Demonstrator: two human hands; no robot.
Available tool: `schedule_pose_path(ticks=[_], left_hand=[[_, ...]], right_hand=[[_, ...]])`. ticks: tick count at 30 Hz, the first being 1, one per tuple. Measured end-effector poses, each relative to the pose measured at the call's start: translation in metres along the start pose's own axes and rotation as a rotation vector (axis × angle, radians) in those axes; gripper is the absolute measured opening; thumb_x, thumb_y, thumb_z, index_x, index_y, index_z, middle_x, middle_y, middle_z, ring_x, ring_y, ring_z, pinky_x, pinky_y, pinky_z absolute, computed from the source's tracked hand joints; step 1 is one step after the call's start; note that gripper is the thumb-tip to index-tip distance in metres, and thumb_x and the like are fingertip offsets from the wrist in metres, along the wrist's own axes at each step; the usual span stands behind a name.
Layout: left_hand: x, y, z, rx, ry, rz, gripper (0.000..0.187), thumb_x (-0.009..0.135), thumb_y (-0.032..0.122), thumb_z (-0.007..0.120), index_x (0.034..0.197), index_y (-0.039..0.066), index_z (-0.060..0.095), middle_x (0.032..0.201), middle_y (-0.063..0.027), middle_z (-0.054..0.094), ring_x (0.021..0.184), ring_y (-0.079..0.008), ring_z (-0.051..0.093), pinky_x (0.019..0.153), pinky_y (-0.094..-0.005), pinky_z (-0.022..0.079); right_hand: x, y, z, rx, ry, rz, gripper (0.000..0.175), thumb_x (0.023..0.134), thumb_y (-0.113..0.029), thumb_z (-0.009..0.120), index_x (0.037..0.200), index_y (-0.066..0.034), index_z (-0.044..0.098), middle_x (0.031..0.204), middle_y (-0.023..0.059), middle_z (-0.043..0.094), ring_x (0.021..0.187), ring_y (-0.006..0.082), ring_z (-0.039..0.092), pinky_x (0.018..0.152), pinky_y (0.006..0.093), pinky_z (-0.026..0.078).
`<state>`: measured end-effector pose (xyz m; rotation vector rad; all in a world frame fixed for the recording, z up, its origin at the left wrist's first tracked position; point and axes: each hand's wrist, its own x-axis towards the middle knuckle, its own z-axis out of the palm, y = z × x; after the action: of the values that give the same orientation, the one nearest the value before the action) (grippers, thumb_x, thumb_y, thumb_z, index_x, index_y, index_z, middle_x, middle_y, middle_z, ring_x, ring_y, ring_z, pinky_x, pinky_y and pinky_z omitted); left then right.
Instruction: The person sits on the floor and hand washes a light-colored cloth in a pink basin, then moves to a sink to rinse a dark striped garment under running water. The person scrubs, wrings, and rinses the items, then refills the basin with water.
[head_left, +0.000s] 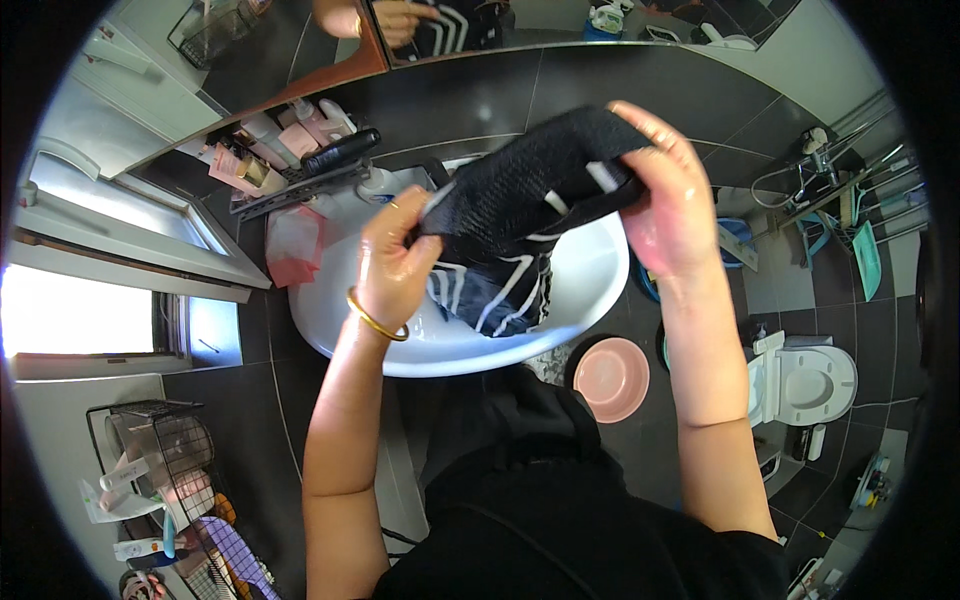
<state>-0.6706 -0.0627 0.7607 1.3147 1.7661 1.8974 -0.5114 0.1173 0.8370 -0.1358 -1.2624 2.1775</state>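
Observation:
A black knitted shoe upper or similar mesh fabric item with white stripes (517, 187) is stretched between my hands above a white washbasin (600, 262). My left hand (397, 255), with a gold bangle at the wrist, grips its left end between thumb and fingers. At the upper right, my right hand (671, 195) holds the other end, fingers curled over the edge. Both hands look wet. The item's lower part, with white stripes, hangs down into the basin. Its underside and the basin's middle are hidden behind it.
Bottles and a black item crowd a dark rack (300, 180) at the basin's back left. A pink basin (611, 379) sits on the floor, right of my legs. Farther right is a toilet (814, 385). A wire basket (161, 450) hangs at the lower left; a mirror spans the top.

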Motion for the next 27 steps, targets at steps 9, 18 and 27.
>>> schedule_pose_path(ticks=[9,18,27], left_hand=[[-0.022,-0.058,-0.014,0.69,-0.601,-0.254,0.042,0.079,0.028,0.075,0.102,-0.005,0.063,0.113,-0.015,0.062,0.103,-0.0268,0.059,0.09,-0.0363,0.044],[-0.118,-0.219,-0.047,0.189,-0.173,-0.631,0.029,0.092,0.028,0.059,0.096,-0.001,0.059,0.071,-0.0042,0.055,0.065,-0.0125,0.046,0.062,-0.0284,0.041],[-0.091,-0.17,-0.013,-0.342,0.056,-0.911,0.018,0.095,0.021,0.055,0.103,0.005,0.058,0.083,-0.0003,0.063,0.076,-0.0083,0.063,0.065,-0.0218,0.05]], right_hand=[[0.003,0.052,-0.044,-0.021,0.053,0.161,0.021,0.087,-0.001,0.052,0.104,-0.0004,0.064,0.094,0.0073,0.068,0.082,0.0121,0.064,0.08,0.0248,0.05],[-0.028,0.159,-0.166,-0.342,0.271,0.437,0.027,0.089,-0.007,0.054,0.114,-0.0024,0.062,0.102,0.0045,0.066,0.092,0.0125,0.06,0.087,0.0259,0.045],[-0.085,0.221,-0.14,-0.702,0.077,0.474,0.028,0.076,-0.009,0.071,0.097,-0.0042,0.053,0.097,0.0051,0.057,0.084,0.0133,0.057,0.077,0.0273,0.048]])
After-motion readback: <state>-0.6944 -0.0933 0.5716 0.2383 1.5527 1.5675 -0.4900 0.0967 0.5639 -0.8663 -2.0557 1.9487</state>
